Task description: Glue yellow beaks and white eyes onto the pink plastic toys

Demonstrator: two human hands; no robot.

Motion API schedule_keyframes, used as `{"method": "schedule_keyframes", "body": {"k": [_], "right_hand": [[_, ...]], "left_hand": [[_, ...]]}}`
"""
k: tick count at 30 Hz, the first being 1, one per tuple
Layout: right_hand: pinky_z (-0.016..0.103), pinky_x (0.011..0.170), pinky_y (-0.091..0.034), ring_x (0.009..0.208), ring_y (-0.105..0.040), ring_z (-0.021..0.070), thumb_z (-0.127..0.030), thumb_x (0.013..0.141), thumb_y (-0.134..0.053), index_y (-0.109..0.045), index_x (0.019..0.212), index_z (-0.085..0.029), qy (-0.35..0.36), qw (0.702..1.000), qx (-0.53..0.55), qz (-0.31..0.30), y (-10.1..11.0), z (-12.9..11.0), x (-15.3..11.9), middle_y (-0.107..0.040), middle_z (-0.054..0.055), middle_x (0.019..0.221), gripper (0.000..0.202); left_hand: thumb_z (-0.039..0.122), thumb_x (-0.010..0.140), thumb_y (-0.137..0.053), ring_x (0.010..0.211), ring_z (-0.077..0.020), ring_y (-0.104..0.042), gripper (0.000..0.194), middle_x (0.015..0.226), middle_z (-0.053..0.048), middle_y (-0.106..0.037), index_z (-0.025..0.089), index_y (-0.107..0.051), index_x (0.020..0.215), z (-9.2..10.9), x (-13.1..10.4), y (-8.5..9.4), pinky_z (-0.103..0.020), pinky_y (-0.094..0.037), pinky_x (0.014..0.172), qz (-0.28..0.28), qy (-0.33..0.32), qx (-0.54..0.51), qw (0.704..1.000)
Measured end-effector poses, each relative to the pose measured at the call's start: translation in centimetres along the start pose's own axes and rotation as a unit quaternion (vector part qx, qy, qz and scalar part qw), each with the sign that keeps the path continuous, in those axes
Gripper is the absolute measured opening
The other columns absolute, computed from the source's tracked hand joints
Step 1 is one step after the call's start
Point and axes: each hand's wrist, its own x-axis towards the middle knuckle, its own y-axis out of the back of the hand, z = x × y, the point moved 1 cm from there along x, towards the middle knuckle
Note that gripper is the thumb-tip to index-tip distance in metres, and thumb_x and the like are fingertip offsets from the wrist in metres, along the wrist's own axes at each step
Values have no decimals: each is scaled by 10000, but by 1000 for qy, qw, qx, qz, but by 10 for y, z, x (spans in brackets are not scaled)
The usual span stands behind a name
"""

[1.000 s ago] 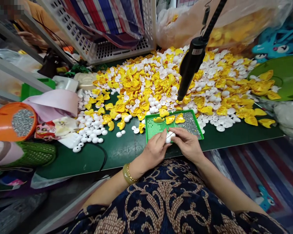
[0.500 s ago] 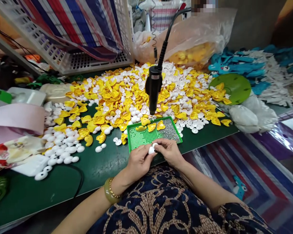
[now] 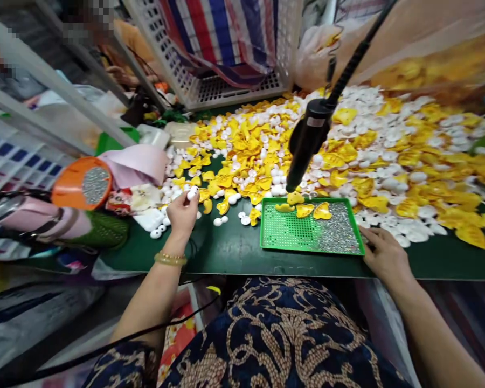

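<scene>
A pair of joined white plastic eyes with black pupils is pinched between the thumb and fingers of my left hand, raised over the left part of the table. My right hand is at the lower right corner of a green perforated tray, its fingers bent around that edge. Small silver screws fill the tray's right part. Several yellow plastic shells lie along its back side. Above it hangs a black electric screwdriver, tip down, touched by neither hand.
A wide heap of yellow shells and white eye pieces covers the back of the green table. At left stand an orange container of screws and a pink bottle. Behind is a white plastic crate.
My hands have come apart. The left moved left with the white eyes; the right moved to the tray's right edge. The view has turned left.
</scene>
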Motion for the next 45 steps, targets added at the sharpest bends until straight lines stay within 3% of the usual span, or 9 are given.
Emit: {"method": "schedule_keyframes", "body": {"k": [5,8,15,18,23,29,34,39,45], "right_hand": [[471,699,-541,700,-660,296,-434,742,-568,-737,840,-202,-155,985,77,7,18,0,27,-695,107,732,304],[486,720,-552,706,-665,288,-474,781,-632,-722,953,-263,-303,935,170,70,43,-19,33,-701,73,765,287],[401,718,-575,783,-676,226,-319,838,-571,-749,874,-244,80,949,281,-121,-11,-127,29,-724,73,859,196],[391,689,-567,740,-664,221,-269,820,-574,-753,828,-240,79,954,237,-165,-34,-138,36,-709,87,814,182],[386,699,-563,724,-669,207,-340,841,-590,-750,904,-207,-53,958,280,25,-5,-130,37,-723,66,812,218],[357,632,-516,708,-626,200,-298,767,-692,-752,994,-224,22,977,184,-109,-21,-152,29,-691,88,902,247],[341,639,-497,680,-580,176,-254,772,-651,-727,1028,-232,-29,958,255,-129,-37,-159,41,-625,48,776,268],[322,688,-537,784,-638,160,-405,801,-663,-638,1038,-253,-165,801,571,-68,-22,-187,32,-682,31,942,283],[347,711,-543,719,-630,165,-355,650,-790,-639,812,-222,-199,829,518,-67,-36,-199,9,-696,27,814,258]], "left_hand": [[196,789,-635,941,-221,-583,231,918,-88,-637,132,-665,1009,4,-12,5,-350,-448,864,38,-86,105,990],[281,850,-574,716,-174,-602,172,727,-44,-646,168,-685,782,17,-56,-15,-277,-444,672,-120,-112,109,980],[454,859,-600,757,-226,-634,313,775,-94,-688,155,-668,797,44,-79,-67,-280,-395,616,-266,-87,254,926],[282,813,-640,798,-242,-639,138,824,-109,-692,151,-666,778,49,-75,-73,-294,-420,639,-278,-107,239,924],[237,727,-679,621,-154,-602,161,677,-7,-644,159,-672,867,59,-85,-50,-258,-467,587,-253,-35,-34,966],[253,728,-666,474,-131,-593,223,635,-10,-631,142,-591,906,88,-114,-45,-189,-367,357,-487,157,-259,819],[177,682,-692,519,-88,-520,245,658,17,-598,127,-617,910,88,-132,-64,-215,-435,474,-413,72,-274,866],[206,704,-695,590,-117,-532,230,674,-9,-623,114,-663,912,88,-134,-72,-257,-451,570,-339,0,-220,915],[92,694,-635,529,-92,-513,378,724,0,-652,127,-653,1070,98,-131,-73,-211,-438,481,-364,32,-238,900]]}}
